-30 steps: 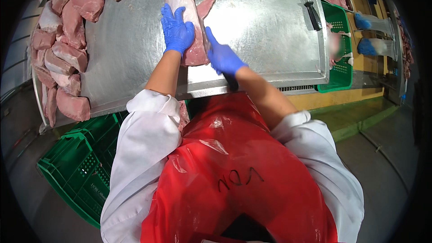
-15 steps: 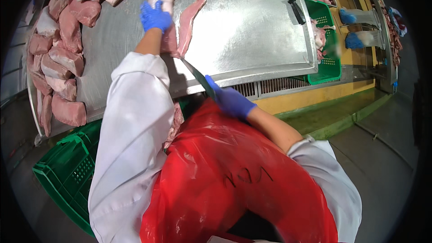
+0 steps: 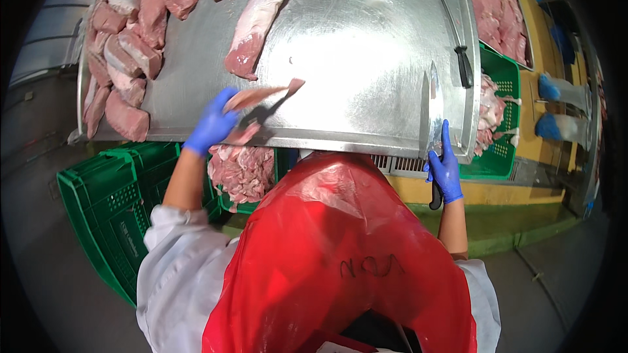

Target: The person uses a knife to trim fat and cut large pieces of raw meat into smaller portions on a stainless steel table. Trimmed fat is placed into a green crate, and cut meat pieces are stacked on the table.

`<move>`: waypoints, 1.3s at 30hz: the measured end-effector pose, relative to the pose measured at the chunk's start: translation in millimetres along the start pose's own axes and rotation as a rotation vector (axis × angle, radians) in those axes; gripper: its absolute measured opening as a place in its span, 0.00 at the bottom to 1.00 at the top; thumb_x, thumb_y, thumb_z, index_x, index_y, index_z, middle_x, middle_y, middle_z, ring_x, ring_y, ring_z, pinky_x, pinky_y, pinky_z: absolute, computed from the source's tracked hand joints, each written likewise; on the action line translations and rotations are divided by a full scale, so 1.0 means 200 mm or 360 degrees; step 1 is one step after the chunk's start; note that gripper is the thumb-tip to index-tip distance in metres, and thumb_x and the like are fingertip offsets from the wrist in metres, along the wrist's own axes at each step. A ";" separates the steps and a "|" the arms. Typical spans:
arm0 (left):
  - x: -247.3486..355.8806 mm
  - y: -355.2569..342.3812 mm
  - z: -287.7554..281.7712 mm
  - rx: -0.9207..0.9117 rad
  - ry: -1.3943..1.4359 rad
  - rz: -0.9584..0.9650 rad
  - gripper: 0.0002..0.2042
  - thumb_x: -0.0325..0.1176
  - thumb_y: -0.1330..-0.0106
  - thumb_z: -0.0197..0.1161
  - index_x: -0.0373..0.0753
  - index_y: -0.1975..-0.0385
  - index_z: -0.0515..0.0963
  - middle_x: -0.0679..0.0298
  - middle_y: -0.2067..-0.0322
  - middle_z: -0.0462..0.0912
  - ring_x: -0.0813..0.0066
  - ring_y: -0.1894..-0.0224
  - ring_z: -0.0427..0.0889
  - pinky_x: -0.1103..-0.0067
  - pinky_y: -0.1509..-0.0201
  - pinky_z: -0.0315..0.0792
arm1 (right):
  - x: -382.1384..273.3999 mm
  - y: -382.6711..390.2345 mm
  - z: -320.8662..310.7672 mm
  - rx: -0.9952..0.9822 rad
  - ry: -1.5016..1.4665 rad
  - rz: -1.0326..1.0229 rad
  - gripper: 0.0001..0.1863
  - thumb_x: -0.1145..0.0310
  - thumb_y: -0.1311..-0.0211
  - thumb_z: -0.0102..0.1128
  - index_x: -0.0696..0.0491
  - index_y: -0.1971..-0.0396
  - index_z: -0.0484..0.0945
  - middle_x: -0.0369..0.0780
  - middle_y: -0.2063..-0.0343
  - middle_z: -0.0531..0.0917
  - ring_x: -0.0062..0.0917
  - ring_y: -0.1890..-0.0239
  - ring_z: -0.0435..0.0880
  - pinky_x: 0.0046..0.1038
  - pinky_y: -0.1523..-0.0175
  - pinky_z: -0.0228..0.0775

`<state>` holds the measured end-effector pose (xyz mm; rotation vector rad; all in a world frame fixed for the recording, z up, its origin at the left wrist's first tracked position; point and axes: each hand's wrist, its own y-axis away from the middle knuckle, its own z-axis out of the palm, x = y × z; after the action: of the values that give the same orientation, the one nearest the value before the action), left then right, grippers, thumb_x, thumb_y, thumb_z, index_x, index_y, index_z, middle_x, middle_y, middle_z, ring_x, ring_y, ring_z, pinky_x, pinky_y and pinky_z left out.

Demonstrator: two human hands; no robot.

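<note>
1. Along the left side of the metal table (image 3: 366, 98), thick meat pieces (image 3: 131, 59) lie heaped together.
2. Next, the blue-gloved left hand (image 3: 212, 124) has its fingers closed on a thin meat strip (image 3: 252, 97), lifted over the table's near part.
3. Below that edge, meat trimmings (image 3: 242, 173) fill a green crate.
4. Beyond the strip, a long meat piece (image 3: 261, 19) lies apart from both hands.
5. Toward the right, the right hand (image 3: 446, 173) grasps a knife (image 3: 436, 108) by its black handle, one finger extended.
6. Farther right, a sharpening steel (image 3: 463, 65) lies near the blade.
</note>
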<state>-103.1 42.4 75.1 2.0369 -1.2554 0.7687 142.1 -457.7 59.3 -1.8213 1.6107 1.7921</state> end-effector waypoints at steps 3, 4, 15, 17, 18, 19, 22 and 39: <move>-0.10 0.34 -0.25 -0.0254 -0.0232 -0.0578 0.22 0.30 0.43 0.59 0.33 0.46 0.73 0.47 0.54 0.81 0.56 0.47 0.81 0.67 0.42 0.72 | -0.02 -0.07 -0.01 -0.0136 -0.0054 -0.0014 0.45 0.79 0.33 0.48 0.33 0.22 0.41 0.34 0.77 0.77 0.14 0.81 0.74 0.18 0.79 0.70; -0.16 0.39 -0.31 -0.0456 -0.0427 -0.0800 0.24 0.32 0.42 0.60 0.33 0.44 0.73 0.46 0.51 0.80 0.55 0.45 0.80 0.66 0.40 0.71 | 0.01 -0.12 -0.02 -0.0175 -0.0055 -0.0103 0.46 0.79 0.34 0.49 0.32 0.22 0.41 0.34 0.76 0.77 0.15 0.80 0.75 0.19 0.78 0.70; -0.02 -0.86 0.44 0.0132 -0.0399 -0.0511 0.31 0.47 0.37 0.64 0.31 0.40 0.68 0.43 0.48 0.79 0.51 0.43 0.78 0.64 0.37 0.70 | -0.06 -0.23 -0.20 -0.0199 0.0177 -0.0332 0.44 0.78 0.35 0.49 0.37 0.22 0.44 0.33 0.75 0.77 0.14 0.79 0.74 0.19 0.76 0.71; 0.24 -0.85 0.62 -0.0452 0.0013 -0.0146 0.30 0.42 0.37 0.65 0.33 0.39 0.67 0.47 0.49 0.79 0.56 0.45 0.79 0.65 0.38 0.70 | 0.00 -0.18 -0.24 -0.0085 0.0044 -0.0186 0.44 0.79 0.34 0.48 0.35 0.22 0.43 0.34 0.75 0.78 0.15 0.78 0.76 0.19 0.77 0.72; 0.48 -0.87 0.61 -0.0866 0.0021 -0.0043 0.29 0.40 0.38 0.66 0.36 0.39 0.67 0.49 0.48 0.78 0.57 0.44 0.78 0.65 0.38 0.70 | 0.02 -0.16 -0.28 -0.0033 -0.0017 -0.0124 0.44 0.79 0.34 0.48 0.35 0.22 0.43 0.34 0.74 0.78 0.15 0.78 0.77 0.19 0.78 0.73; 0.45 -0.97 0.64 -0.0570 -0.0058 0.0253 0.30 0.38 0.41 0.68 0.39 0.39 0.68 0.51 0.45 0.76 0.55 0.44 0.78 0.65 0.37 0.69 | 0.03 -0.15 -0.29 -0.0030 -0.0009 -0.0112 0.44 0.79 0.34 0.49 0.35 0.22 0.43 0.34 0.75 0.78 0.15 0.78 0.77 0.19 0.78 0.73; 0.31 -1.43 0.44 0.0218 -0.1177 0.0914 0.41 0.50 0.55 0.75 0.42 0.39 0.70 0.51 0.44 0.77 0.51 0.40 0.76 0.58 0.35 0.67 | 0.00 -0.14 -0.35 -0.0074 -0.0023 -0.0075 0.45 0.78 0.34 0.50 0.36 0.22 0.42 0.34 0.76 0.78 0.16 0.78 0.77 0.19 0.78 0.73; 0.72 -1.45 1.02 0.0307 -0.0796 0.0342 0.12 0.38 0.40 0.68 0.35 0.65 0.81 0.49 0.62 0.83 0.49 0.55 0.81 0.64 0.49 0.76 | 0.06 -0.40 -0.37 -0.0004 -0.0146 -0.0399 0.43 0.73 0.32 0.51 0.39 0.22 0.41 0.37 0.69 0.80 0.17 0.76 0.78 0.21 0.75 0.73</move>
<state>248.4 -87.0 -6.9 2.3694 -1.7569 0.4998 243.3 -482.7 26.6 -1.8200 1.2838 1.7382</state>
